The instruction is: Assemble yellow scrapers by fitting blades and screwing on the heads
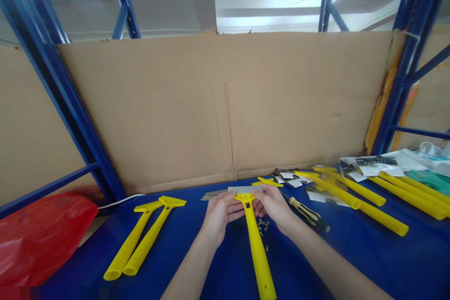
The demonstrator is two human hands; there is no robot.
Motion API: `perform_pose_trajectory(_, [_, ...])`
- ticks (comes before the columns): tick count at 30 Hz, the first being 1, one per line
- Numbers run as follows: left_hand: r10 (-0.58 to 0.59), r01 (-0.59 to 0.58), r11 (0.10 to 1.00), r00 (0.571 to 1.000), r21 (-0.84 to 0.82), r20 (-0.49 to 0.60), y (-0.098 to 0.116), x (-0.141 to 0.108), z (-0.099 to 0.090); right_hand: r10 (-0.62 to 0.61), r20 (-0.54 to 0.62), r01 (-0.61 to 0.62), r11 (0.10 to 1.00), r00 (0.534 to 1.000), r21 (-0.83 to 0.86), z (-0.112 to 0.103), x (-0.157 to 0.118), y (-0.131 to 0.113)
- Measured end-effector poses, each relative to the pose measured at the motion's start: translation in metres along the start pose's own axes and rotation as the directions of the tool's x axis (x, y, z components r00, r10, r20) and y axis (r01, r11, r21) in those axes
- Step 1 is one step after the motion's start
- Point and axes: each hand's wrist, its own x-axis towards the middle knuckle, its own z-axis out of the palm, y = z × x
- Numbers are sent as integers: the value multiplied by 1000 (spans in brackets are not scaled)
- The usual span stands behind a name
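Through the head view, I have the left hand (215, 218) with its grip closed on one end of the grey plate (242, 190), at the head of the yellow scraper (257, 249). The right hand (277, 207) has its grip clamped on the other end. The scraper sits between them, handle toward my camera, over the blue worktop (154, 262). Near the right hand I see a screwdriver (305, 211).

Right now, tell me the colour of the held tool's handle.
The handle is yellow, seen best in the head view.

Bare hands (217, 213), bare forearms (332, 253)
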Motion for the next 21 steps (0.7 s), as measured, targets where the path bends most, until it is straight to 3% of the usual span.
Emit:
perform_pose_trajectory(6, [97, -101, 994, 990, -34, -103, 1, -2, 3, 21, -11, -21, 999, 1000, 45, 2, -2, 0])
perform_pose_trajectory(8, [132, -141, 988, 982, -65, -132, 3, -2, 6, 86, -11, -84, 990, 996, 111, 6, -6, 0])
perform_pose_trajectory(12, [177, -194, 976, 972, -100, -157, 4, -5, 12, 251, 117, -271, 935, 961, 228, 17, -13, -1])
perform_pose_trajectory(17, [209, -206, 978, 968, 35, -137, 5, -11, 20, 198, 40, -202, 952, 979, 232, 24, -15, -1])
perform_pose_trajectory(21, [191, -184, 979, 979, 89, -73, 5, -14, 23, 169, -9, -161, 956, 986, 247, 17, -11, -5])
